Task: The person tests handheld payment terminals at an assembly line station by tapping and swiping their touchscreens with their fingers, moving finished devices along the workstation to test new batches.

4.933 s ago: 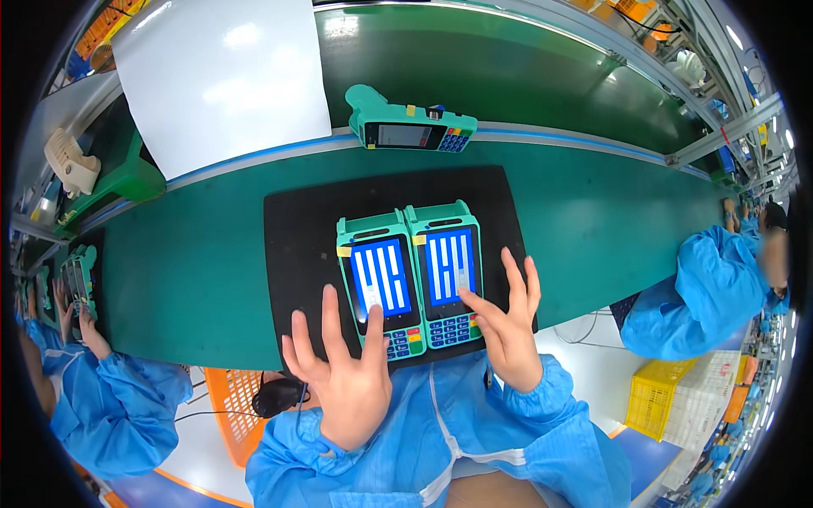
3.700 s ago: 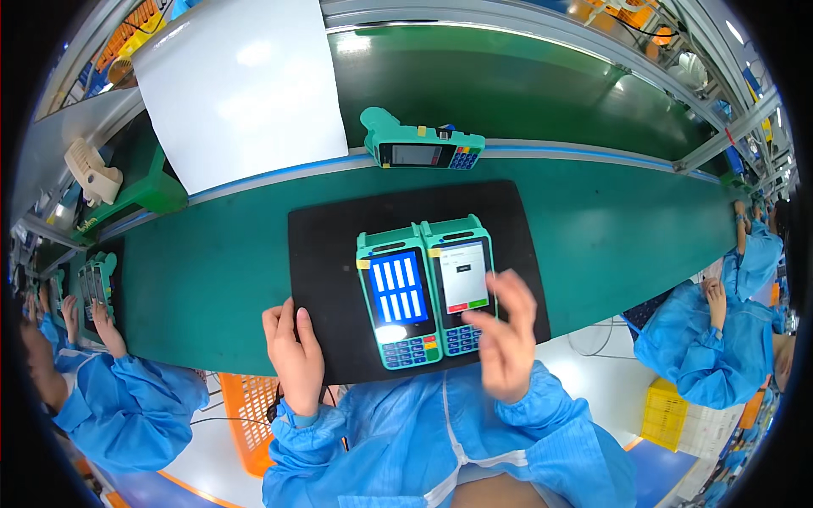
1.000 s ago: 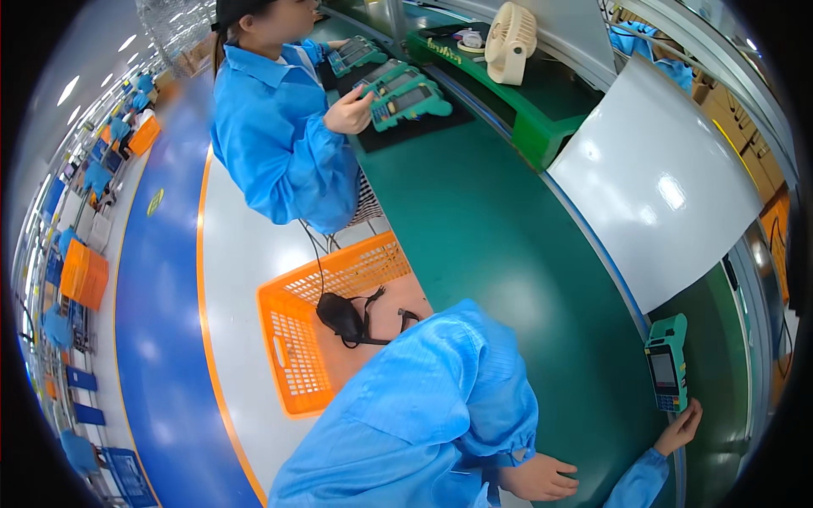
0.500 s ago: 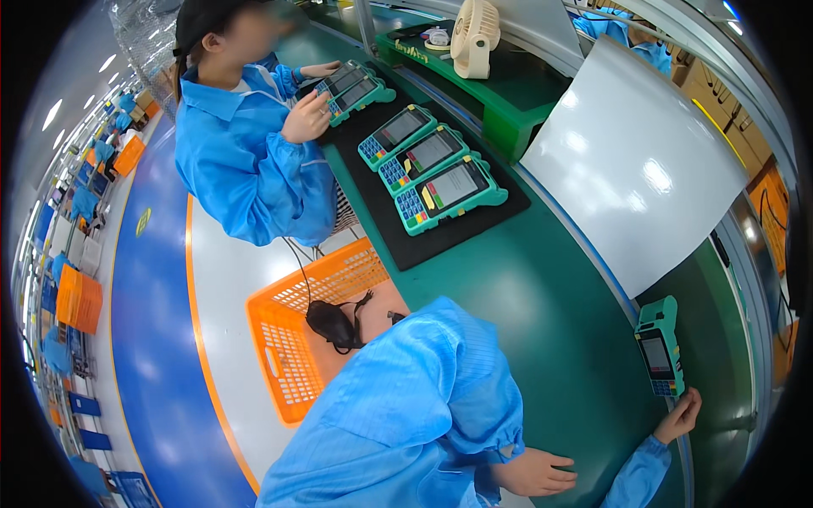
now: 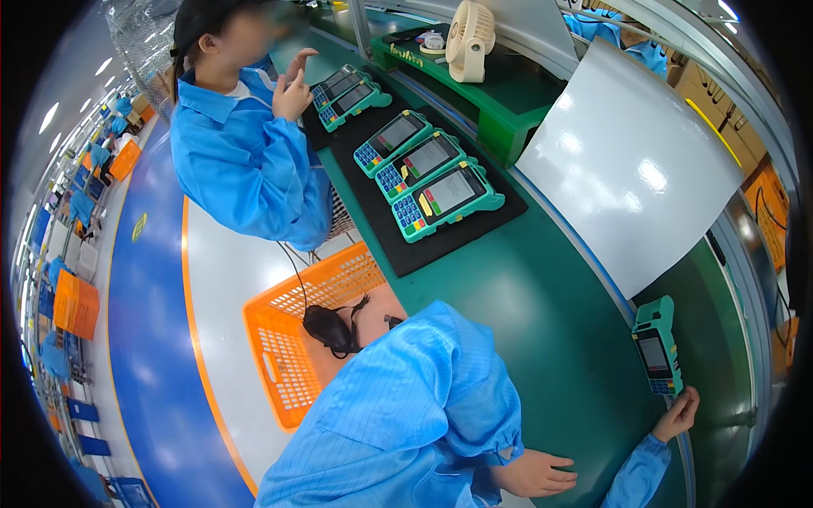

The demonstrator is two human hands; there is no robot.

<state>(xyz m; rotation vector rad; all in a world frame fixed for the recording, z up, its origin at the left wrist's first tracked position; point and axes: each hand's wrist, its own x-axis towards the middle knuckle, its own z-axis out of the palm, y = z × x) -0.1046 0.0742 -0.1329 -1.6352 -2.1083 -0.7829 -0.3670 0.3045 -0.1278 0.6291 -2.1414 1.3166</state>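
Observation:
My left hand [image 5: 535, 473] rests on the green tabletop near the lower edge, fingers stretched out and holding nothing. To its right, my right hand [image 5: 677, 414] has loosely bent fingers at the keypad end of a green payment terminal [image 5: 655, 351]. They look to be at its lower corner without gripping it; exact contact is hard to tell. That terminal lies on the green surface at the right, its screen lit. Farther up the table, several similar terminals [image 5: 436, 199] lie face up in a row on a black mat [image 5: 411, 260].
At the upper left, a co-worker in a blue smock [image 5: 246, 161] sits by more terminals [image 5: 351, 97]. An orange basket [image 5: 269, 351] holding a black cabled item [image 5: 329, 328] stands left of the table. A cream fan [image 5: 470, 42] stands on a green shelf [image 5: 500, 118]; a white sheet [image 5: 631, 169] hangs at right.
The co-worker's hands have lifted off the far terminals and come together in front of the chest. My own hands stay where they were. The view has shifted slightly.

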